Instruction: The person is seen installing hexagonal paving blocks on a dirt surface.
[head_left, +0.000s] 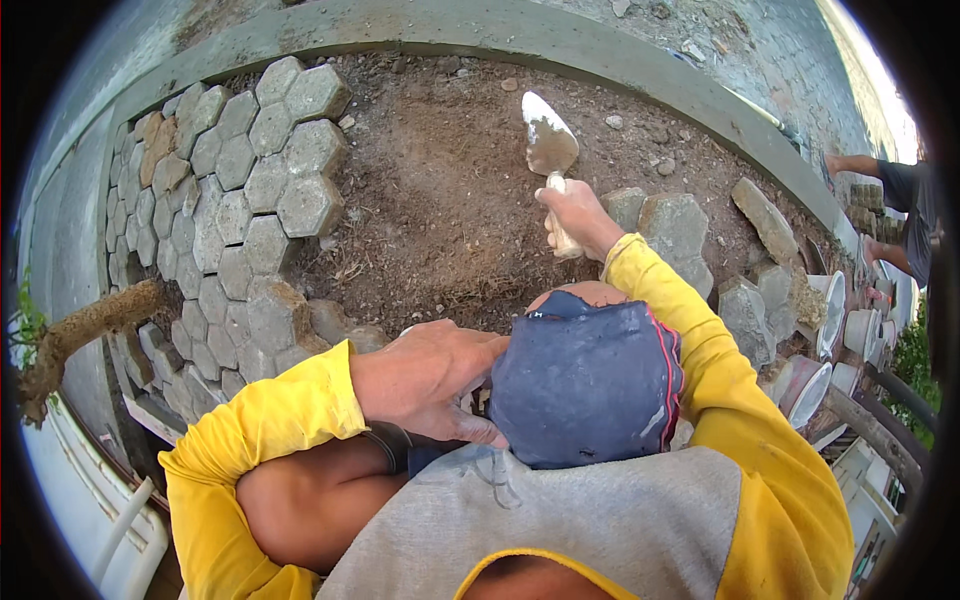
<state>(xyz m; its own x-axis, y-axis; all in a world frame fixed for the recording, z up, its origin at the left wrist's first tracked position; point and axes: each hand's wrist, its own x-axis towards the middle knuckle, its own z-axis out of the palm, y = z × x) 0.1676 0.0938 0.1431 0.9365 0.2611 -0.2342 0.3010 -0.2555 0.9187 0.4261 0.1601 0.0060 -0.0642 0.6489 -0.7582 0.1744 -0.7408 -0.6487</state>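
My right hand [580, 218] is closed round the pale handle of a trowel [550, 140]. Its pointed metal blade, partly smeared with soil, lies out over the brown soil bed [440, 170]. At the side of my bent knee in dark blue cloth [590, 385], my left hand [430, 380] rests with its thumb spread from the fingers. Nothing shows in that hand, though the fingertips are partly hidden at the knee. Left of the bare soil, grey hexagonal paving blocks [265, 185] lie fitted together in rows.
Loose paving blocks [675, 235] lie right of the soil. A concrete kerb [480, 28] curves along the far side. A cut tree stump [95, 325] juts in at left. White buckets [805, 390] stand at right, near another person's bare legs [885, 255].
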